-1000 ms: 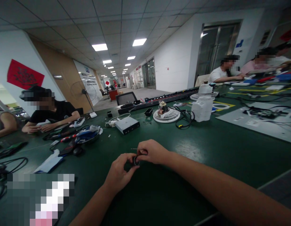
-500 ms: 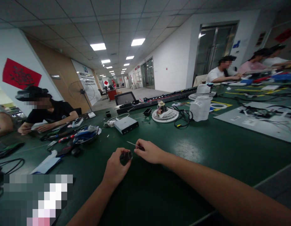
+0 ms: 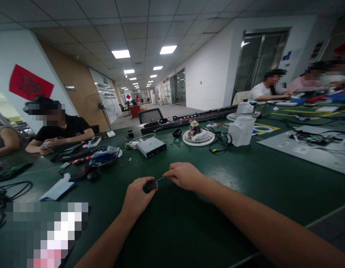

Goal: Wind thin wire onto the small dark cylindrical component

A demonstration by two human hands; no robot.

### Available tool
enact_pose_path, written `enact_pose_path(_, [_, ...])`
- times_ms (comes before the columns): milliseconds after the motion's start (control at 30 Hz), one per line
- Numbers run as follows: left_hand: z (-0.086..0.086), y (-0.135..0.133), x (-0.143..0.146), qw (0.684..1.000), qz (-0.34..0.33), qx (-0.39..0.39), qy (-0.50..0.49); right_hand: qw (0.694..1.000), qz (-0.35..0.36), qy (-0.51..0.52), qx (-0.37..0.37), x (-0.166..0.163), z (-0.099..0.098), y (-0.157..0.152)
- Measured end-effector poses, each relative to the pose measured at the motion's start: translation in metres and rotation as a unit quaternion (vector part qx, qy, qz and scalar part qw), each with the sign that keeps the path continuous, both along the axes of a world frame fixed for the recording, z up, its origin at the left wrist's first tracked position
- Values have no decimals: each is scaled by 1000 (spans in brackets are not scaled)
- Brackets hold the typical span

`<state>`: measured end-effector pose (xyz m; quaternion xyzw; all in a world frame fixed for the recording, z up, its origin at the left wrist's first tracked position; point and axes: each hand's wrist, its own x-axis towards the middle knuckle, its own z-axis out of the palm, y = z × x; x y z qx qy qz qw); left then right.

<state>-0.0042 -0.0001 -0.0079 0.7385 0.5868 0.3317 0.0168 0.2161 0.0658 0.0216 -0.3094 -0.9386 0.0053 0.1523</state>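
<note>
The left hand (image 3: 139,197) pinches a dark cylinder (image 3: 150,186) with a shiny round rim, on the near side of the flat, boxy drive (image 3: 151,145). The right hand (image 3: 185,175), also nearer than the drive, pinches a thin, straight rod (image 3: 160,178) pointing at the rim; contact cannot be told. Right of the drive lies a round, slotted white grille (image 3: 200,140).

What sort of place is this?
Probably an office-like electronics workshop: there's a long dark-green worktable, a round white slatted fan grille, and a boxy silver-grey apparent disc drive.
</note>
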Motion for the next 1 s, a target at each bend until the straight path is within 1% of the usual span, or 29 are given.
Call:
enact_pose_path(133, [-1, -1, 0, 1000, -8, 5, 4, 999, 34, 3, -17, 0, 2, -4])
enact_pose_path(267, [0, -1, 1, 1000, -17, 13, 11, 1000, -2, 8, -6, -2, 2, -7])
enact_pose_path(400, [0, -1, 2, 1000, -17, 11, 12, 1000, 26, -3, -13, -3, 1, -7])
enact_pose_path(500, [0, -1, 1, 999, -26, 14, 16, 1000, 10, 1, -20, -2, 1, -5])
enact_pose_path(633, [0, -3, 2, 999, -31, 13, 15, 998, 43, 8, -43, 0, 0, -4])
enact_pose_path(767, [1, -3, 3, 999, -31, 3, 18, 999, 25, 17, -36, -1, -1, -4])
enact_pose_path(867, [1, -3, 3, 999, -36, 3, 21, 998, 26, 14, -60, -2, -2, -3])
enact_pose_path(1000, [1, -3, 4, 999, -46, 4, 24, 998, -40, 0, -51, -2, -2, -4])
